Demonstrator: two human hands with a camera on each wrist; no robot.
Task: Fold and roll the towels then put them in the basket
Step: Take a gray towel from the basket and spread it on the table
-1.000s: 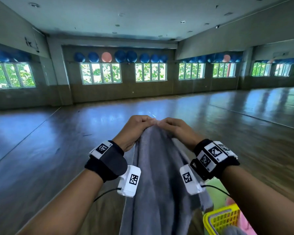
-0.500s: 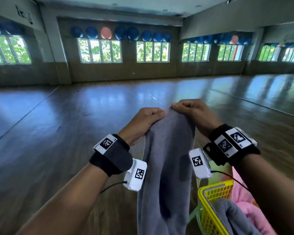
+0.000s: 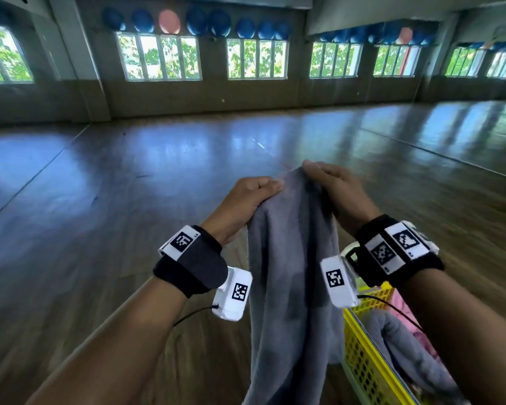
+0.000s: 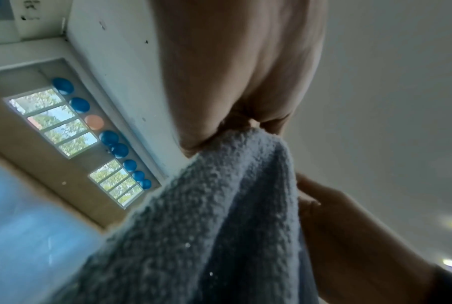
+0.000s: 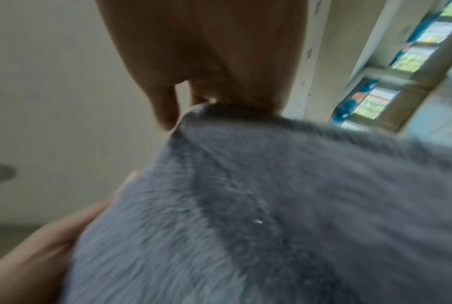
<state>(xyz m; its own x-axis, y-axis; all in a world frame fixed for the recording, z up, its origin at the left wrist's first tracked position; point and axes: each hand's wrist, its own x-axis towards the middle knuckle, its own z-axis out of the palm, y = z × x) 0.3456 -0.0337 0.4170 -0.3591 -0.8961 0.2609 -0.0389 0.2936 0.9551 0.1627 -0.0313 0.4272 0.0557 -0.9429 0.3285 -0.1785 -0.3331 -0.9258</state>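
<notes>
the left hand [image 3: 243, 200] and the right hand [image 3: 338, 190] are raised side by side in front of the chest, each with curled fingers pinching the top edge of 1 grey towel [image 3: 289, 273]. the right hand sits slightly higher and farther out than the left. the towel hangs straight down between the 2 wrists in long loose folds, clear of the floor [image 3: 129, 200]. just beside its lower right part stands a yellow basket [image 3: 362, 361], holding another grey towel [image 3: 403, 346] and some pink cloth [image 3: 403, 314]. blue and pink balls [image 3: 170, 21] line the wall above the windows.
</notes>
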